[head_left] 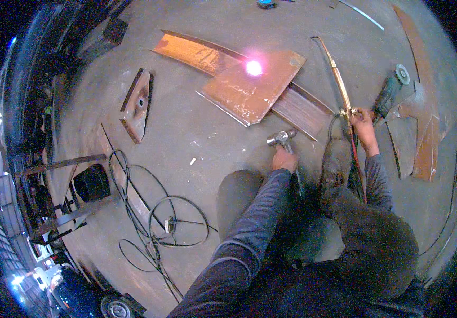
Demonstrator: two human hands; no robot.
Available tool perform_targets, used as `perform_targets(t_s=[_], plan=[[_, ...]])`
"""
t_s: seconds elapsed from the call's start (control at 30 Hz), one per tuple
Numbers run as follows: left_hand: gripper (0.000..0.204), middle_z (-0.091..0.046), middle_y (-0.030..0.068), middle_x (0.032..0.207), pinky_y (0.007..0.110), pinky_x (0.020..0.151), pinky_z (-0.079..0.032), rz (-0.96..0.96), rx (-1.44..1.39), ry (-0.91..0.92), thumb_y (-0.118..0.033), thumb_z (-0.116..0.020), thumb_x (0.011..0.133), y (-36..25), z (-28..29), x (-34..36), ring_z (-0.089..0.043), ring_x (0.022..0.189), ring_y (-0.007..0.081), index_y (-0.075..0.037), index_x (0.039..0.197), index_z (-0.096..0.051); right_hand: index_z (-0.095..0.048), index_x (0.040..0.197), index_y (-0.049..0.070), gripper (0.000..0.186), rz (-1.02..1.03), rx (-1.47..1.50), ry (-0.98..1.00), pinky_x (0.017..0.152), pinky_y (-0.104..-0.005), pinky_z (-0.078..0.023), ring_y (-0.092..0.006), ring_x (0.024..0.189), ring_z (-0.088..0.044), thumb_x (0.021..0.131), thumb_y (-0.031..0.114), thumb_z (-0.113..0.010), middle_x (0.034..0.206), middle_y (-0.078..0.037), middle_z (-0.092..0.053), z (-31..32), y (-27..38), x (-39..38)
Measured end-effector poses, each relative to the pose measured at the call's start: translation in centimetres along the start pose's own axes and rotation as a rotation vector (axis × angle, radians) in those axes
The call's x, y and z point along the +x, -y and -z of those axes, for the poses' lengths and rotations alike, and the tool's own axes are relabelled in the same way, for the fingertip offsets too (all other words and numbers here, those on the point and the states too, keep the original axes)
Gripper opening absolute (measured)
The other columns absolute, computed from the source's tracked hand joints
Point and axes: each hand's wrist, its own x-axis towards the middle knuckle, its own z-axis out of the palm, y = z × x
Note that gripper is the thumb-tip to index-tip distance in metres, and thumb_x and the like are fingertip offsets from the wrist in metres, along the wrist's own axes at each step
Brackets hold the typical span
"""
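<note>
My left hand (284, 159) is closed round a ball-peen hammer (281, 139), its metal head just beyond my fingers. Farther right, my right hand (364, 131) grips a brass gas torch (339, 82) near its valves, and the long tube points away from me with a bent tip. No flame shows at that tip. Ahead of the hammer lies a rusty steel plate (255, 93) with a bright, white-pink glowing spot (253, 68) near its far edge. The plate rests across a rusty steel channel (196, 55), hiding its middle. Neither tool touches the plate.
An angle grinder (390, 93) and rusty steel strips (426, 143) lie at right. To the left are a bracket-like steel piece (138, 106), a coiled black cable (149, 228) and a metal frame (64, 169). A blue tape measure (265, 3) sits at the far edge.
</note>
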Motion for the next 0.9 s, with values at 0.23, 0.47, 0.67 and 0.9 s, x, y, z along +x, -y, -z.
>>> perform_targets(t_s=[0.23, 0.47, 0.67, 0.9], plan=[[0.039, -0.068, 0.0147, 0.086, 0.043, 0.079, -0.053, -0.041, -0.746, 0.348, -0.029, -0.072, 0.085, 5.2, 1.0, -3.6, -0.066, 0.081, 0.0278, -0.001, 0.109, -0.060, -0.061, 0.123, 0.005, 0.036, -0.073, -0.143, 0.298, 0.085, -0.0378, -0.055, -0.0235, 0.095, -0.069, 0.091, 0.020, -0.071, 0.107, -0.011, -0.072, -0.2, 7.0, -8.7], [0.040, -0.069, 0.0165, 0.094, 0.041, 0.081, -0.052, -0.262, -0.694, -0.156, -0.026, -0.072, 0.084, -2.0, 5.0, -14.3, -0.066, 0.086, 0.0281, 0.001, 0.109, -0.057, -0.050, 0.136, 0.003, 0.060, 0.063, -0.213, 1.251, 0.093, -0.0376, -0.051, -0.0233, 0.106, -0.064, 0.085, 0.024, -0.077, 0.115, -0.014, -0.066, -3.7, 18.2, -14.6], [0.039, -0.069, 0.0201, 0.099, 0.042, 0.083, -0.052, -0.351, -0.753, -0.377, -0.023, -0.071, 0.083, -8.7, 11.5, -13.4, -0.068, 0.090, 0.0321, 0.002, 0.108, -0.055, -0.041, 0.144, 0.002, 0.072, 0.169, -0.256, 0.955, 0.100, -0.0386, -0.048, -0.0263, 0.114, -0.061, 0.080, 0.015, -0.073, 0.126, -0.018, -0.060, -6.9, 18.9, -14.0], [0.049, -0.067, 0.0142, 0.100, 0.038, 0.082, -0.053, -0.460, -0.635, -0.402, -0.028, -0.078, 0.085, -10.6, 17.0, -9.3, -0.064, 0.089, 0.0243, 0.001, 0.116, -0.055, -0.041, 0.142, 0.008, 0.060, 0.224, -0.029, 0.578, 0.076, -0.0319, -0.052, -0.0169, 0.083, -0.061, 0.086, 0.011, -0.064, 0.113, -0.011, -0.063, -7.8, 20.3, -10.7]])
